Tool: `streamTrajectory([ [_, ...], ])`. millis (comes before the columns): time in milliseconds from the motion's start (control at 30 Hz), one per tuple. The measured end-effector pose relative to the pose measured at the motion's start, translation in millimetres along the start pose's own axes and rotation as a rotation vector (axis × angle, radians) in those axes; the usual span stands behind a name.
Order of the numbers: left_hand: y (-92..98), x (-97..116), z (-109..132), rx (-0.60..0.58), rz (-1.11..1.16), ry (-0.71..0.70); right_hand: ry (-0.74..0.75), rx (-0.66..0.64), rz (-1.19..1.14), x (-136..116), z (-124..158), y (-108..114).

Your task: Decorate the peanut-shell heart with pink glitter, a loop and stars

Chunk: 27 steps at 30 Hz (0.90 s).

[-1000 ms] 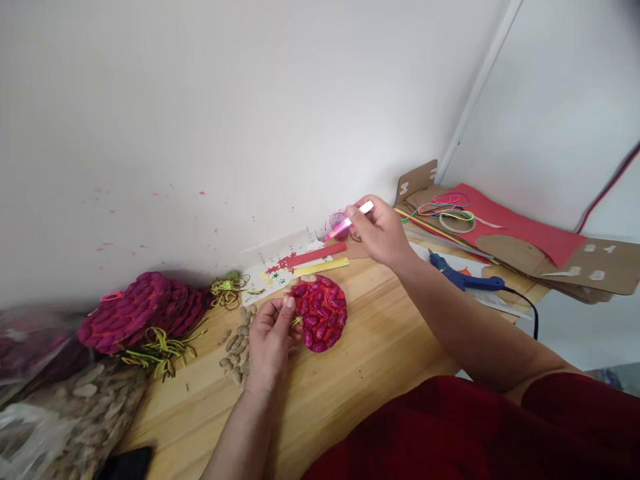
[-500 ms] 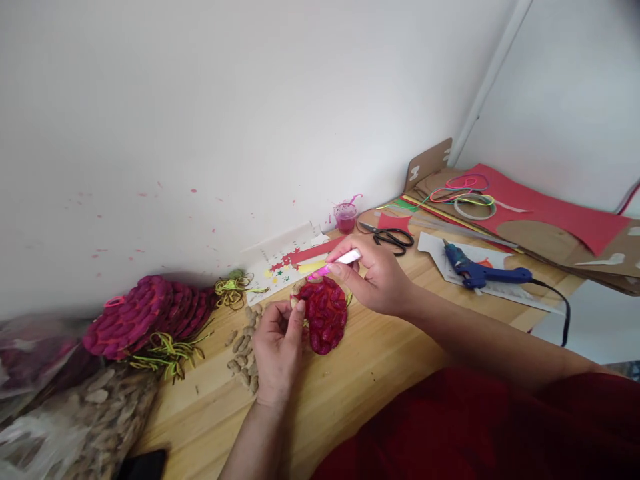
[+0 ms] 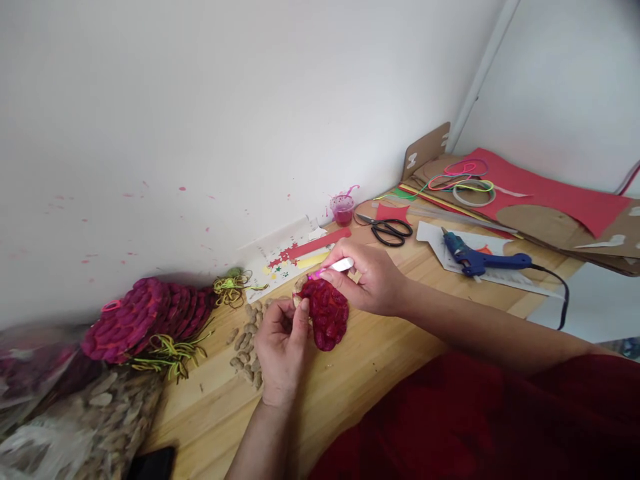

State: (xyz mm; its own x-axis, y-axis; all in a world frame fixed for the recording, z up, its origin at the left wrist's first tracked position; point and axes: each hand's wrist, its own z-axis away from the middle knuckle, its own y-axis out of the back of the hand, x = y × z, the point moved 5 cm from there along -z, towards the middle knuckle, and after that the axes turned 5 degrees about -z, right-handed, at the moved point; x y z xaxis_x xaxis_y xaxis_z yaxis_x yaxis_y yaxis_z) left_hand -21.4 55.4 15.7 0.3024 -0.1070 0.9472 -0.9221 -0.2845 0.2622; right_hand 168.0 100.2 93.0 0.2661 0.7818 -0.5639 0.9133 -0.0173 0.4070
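Note:
My left hand (image 3: 285,347) is closed, thumb and fingers pinching the left edge of a round craft piece (image 3: 329,313) covered in peanuts. Most of its peanuts are painted dark pink; a few near my left fingertips are still pale tan. In my right hand (image 3: 373,277) is a paintbrush (image 3: 342,265) with a white handle, gripped like a pen. Its pink tip touches or nearly touches the top left of the piece, partly hidden by my fingers. Loose unpainted peanuts (image 3: 245,343) lie left of my left hand.
Painted peanut discs (image 3: 150,313) with yellow-green strings lean by the wall at left, near a plastic bag of peanuts (image 3: 105,413). At the back stand a cup of pink paint (image 3: 343,209) and scissors (image 3: 390,231). A corded blue glue gun (image 3: 475,260) rests on paper at right.
The view has shifted slightly. The brush in my right hand has tipped a little lower at the piece's upper left edge. My left hand keeps its pinch.

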Motion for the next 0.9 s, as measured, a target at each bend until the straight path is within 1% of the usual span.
streamTrajectory([
  [167,1.1,2,0,0.005,-0.038,-0.021,0.113,-0.003,0.054,-8,-1,0],
  [300,1.1,1,1,0.005,-0.045,-0.030,0.100,0.040,0.028,-10,-3,5],
  [500,1.8,1,2,0.003,-0.050,-0.042,0.100,0.006,0.036,-10,-1,2],
  [633,1.1,0,2,0.000,-0.050,-0.050,0.074,0.026,0.029,-8,-2,4],
  [767,1.0,0,2,0.006,-0.052,-0.071,-0.009,0.078,0.021,-6,-2,10],
  [900,1.4,1,4,0.003,-0.052,-0.081,-0.076,0.045,-0.010,-3,-3,9],
])
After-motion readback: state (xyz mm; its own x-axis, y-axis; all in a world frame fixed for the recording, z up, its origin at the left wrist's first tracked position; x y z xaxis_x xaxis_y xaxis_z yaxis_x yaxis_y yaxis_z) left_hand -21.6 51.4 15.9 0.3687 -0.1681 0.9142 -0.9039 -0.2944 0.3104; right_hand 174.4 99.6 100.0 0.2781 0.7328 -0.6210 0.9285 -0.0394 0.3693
